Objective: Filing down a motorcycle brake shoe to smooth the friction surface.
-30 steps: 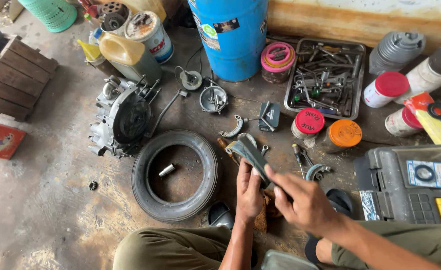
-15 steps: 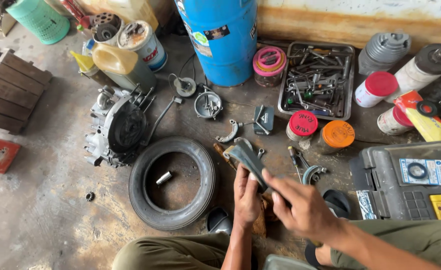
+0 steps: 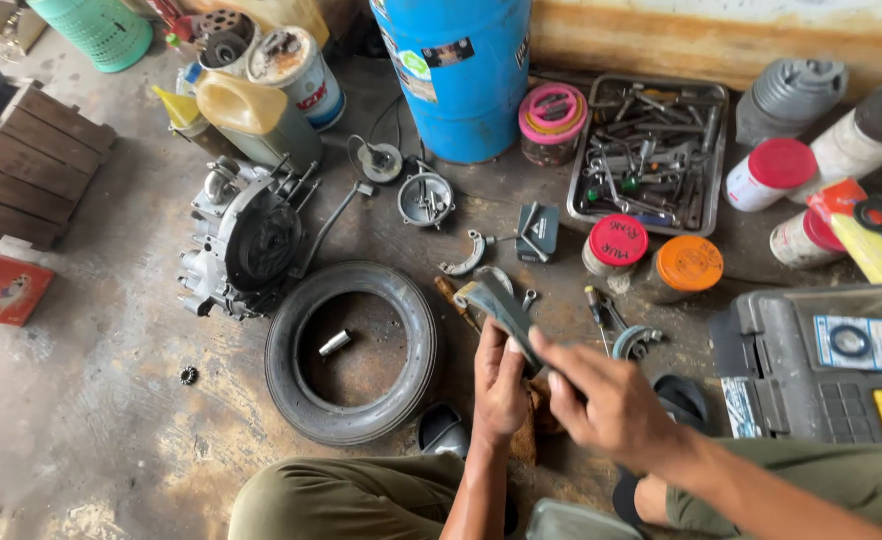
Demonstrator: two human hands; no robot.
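Both hands have barely shifted since a moment ago, holding the curved grey part [image 3: 496, 305] above the oily floor [image 3: 111, 400] beside the tyre [image 3: 353, 352]. Left hand [image 3: 501, 385] grips its lower end; right hand [image 3: 611, 405] closes on it from the side. Greasy fingers risk a slip, dropping the part among the loose brake shoe [image 3: 464, 256] and screwdriver [image 3: 597, 305] below.

Your right hand [image 3: 616, 405] hides the lower end of the grey metal part [image 3: 496, 305]. The blue barrel [image 3: 456, 75] and green basket [image 3: 101, 30] are cut off at the top edge. The tools in the tray [image 3: 576, 190] are too small to tell.
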